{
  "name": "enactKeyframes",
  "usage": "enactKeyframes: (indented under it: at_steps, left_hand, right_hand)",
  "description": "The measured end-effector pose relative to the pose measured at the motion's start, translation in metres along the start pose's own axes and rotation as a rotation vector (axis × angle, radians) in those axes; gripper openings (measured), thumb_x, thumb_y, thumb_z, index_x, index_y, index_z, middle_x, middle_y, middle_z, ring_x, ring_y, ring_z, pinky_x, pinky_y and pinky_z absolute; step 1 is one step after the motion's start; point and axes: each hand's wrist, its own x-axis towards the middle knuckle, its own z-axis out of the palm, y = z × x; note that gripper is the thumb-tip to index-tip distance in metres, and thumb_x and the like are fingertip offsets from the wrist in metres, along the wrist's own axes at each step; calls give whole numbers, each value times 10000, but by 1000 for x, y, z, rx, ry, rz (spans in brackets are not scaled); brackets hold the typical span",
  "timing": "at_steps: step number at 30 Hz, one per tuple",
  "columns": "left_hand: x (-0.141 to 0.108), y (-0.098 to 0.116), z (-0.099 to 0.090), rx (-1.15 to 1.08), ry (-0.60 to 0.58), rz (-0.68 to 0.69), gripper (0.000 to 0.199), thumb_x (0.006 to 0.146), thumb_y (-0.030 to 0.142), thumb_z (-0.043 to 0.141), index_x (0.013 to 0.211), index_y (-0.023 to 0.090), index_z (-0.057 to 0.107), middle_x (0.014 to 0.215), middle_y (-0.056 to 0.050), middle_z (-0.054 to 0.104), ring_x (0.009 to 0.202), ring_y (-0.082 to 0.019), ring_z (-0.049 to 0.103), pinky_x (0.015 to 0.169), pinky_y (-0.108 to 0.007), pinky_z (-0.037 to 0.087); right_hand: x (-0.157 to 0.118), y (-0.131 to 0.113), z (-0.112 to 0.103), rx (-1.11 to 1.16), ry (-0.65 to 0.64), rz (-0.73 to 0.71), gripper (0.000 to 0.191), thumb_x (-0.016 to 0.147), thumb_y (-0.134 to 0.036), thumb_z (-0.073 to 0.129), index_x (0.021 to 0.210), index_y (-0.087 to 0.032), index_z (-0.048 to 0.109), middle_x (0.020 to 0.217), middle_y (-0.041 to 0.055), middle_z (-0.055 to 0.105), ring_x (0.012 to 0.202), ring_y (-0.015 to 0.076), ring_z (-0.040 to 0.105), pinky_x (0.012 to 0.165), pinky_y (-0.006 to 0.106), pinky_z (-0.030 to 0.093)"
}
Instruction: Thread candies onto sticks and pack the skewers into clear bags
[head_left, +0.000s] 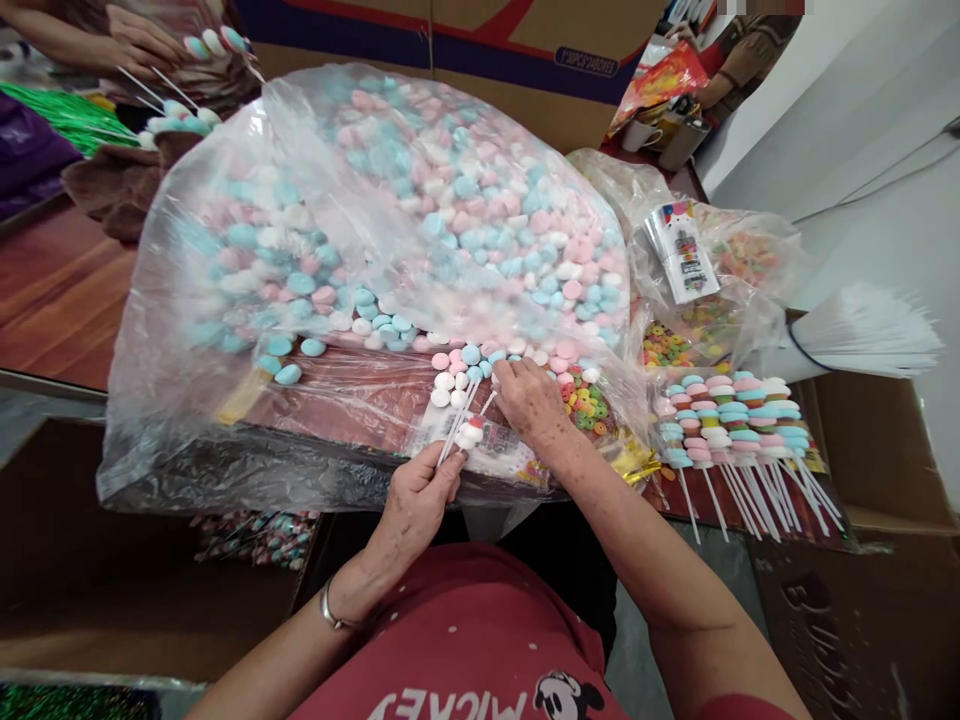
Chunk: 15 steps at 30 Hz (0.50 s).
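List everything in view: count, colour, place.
bag: one, transparent, centre
table: one, brown, beneath bag
puffy candies: many, pink, blue, white, mostly bagged
ring candies: many, multicoloured, right of centre
candy skewers: many, pastel, right
spare sticks: many, white, far right
cardboard boxes: several, brown, around edges
tinsel: two heaps, green, far left
mug: one, white, upper right
other people: two, partly visible, upper corners
left hand: one, bare, centre, holding sticks
right hand: one, bare, centre

Far end of one stick [487,406] probably hidden by right hand [531,402]
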Motion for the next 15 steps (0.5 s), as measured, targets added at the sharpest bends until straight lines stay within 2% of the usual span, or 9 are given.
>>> enactKeyframes:
  at_steps: [3,5,7,9,12,15]
  left_hand:
    - [0,0,0,-1,-2,-4,347,883,399,507,598,207,457,498,64,391,463,-89,312,464,-231,258]
    - [0,0,0,9,-3,-4,343,881,403,503,603,208,458,499,66,391,466,-92,314,471,-232,265]
    - [0,3,-1,38,-6,1,347,879,405,498,597,209,452,505,62,395,477,-95,326,483,-234,273]
    - [-1,6,-2,72,-8,4,353,875,409,493,587,210,445,511,57,402,491,-100,341,496,-236,280]
    - [-1,10,-2,99,-16,-7,347,864,422,484,590,211,450,513,53,406,500,-108,355,506,-239,289]
    - [0,11,-2,114,-38,-18,340,855,432,481,598,210,459,518,53,407,510,-113,363,514,-240,297]
  right_hand:
    - [-1,0,-2,60,1,47,217,932,-115,424,1042,-145,608,993,148,699,989,270,589,809,335,439]
    - [-1,3,-2,191,37,145,191,877,-106,479,1010,-163,605,959,126,704,932,253,607,768,321,441]
    - [-3,7,-1,461,96,268,139,811,-147,550,937,-192,588,845,65,692,783,213,609,679,295,433]
    - [-7,13,1,857,137,377,100,765,-244,603,843,-211,550,703,-2,646,596,156,552,564,261,394]
    - [-14,21,4,1383,138,477,224,698,-372,662,774,-212,525,580,-44,603,432,97,449,445,224,317]
    - [-19,24,2,1594,110,514,282,621,-370,727,761,-199,551,547,-42,614,399,83,452,398,200,269]
